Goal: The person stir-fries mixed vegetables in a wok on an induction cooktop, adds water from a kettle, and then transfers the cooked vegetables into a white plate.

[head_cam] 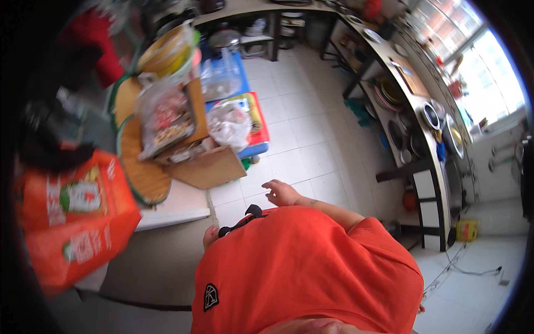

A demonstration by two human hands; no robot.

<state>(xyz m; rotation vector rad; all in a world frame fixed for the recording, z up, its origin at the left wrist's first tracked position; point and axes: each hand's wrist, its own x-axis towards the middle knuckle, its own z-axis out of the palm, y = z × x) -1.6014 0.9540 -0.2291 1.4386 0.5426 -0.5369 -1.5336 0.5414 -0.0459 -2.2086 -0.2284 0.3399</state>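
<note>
My right hand [281,193] is held in front of my red shirt, over the tiled floor, fingers apart and holding nothing. Only a small part of my left hand [210,236] shows beside the shirt and a black strap, so its fingers are hidden. Left of my hands, a clear plastic bag of food [164,115] lies near an open cardboard box [208,167]. A white plastic bag [229,123] rests on a red and yellow package [259,121] beside the box. Another clear bag [220,85] sits on a blue surface.
An orange bag [79,217] stands at the left, near wooden boards with green edges [144,167]. White floor tiles [292,121] stretch ahead. Along the right runs a counter [429,137] with a cutting board [411,77], bowls and shelves of pans; a yellow jug [466,230] stands past its end.
</note>
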